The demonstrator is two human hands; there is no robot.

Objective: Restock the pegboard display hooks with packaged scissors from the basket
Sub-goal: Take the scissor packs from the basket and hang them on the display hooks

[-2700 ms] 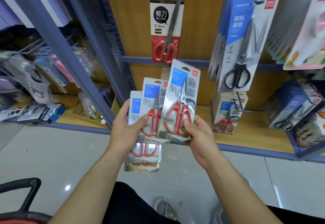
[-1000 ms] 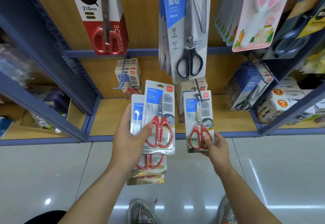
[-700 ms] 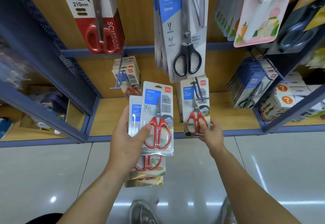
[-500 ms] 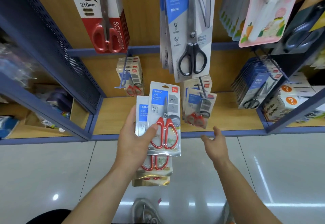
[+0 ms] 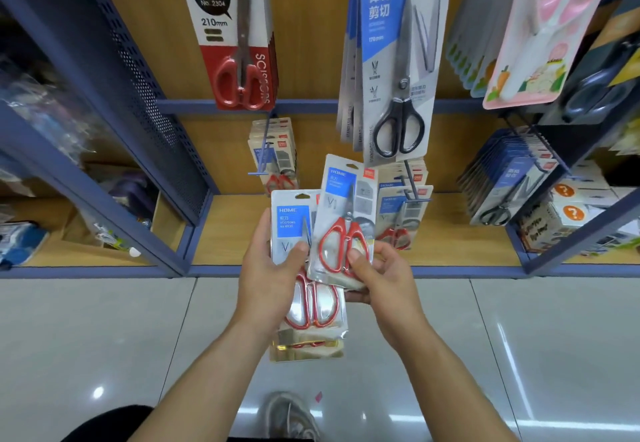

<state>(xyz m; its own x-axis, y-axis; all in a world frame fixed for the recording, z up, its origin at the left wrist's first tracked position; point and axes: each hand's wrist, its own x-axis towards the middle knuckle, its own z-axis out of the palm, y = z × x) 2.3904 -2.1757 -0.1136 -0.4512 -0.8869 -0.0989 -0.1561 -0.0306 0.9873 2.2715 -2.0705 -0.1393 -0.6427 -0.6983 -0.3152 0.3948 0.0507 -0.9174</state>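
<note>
Red-handled scissors pack (image 5: 341, 233) looks stiff, light, slick; right hand (image 5: 384, 278) pinches its lower edge, left hand (image 5: 266, 282) grips the stack (image 5: 313, 310).

Glossy grey tiled floor (image 5: 104, 337) shows light glints below blue-framed shelving (image 5: 194, 244) with wooden back panels (image 5: 311, 43).

Glossy red-handled scissors packs (image 5: 346, 204), fanned, roughly upright
</note>
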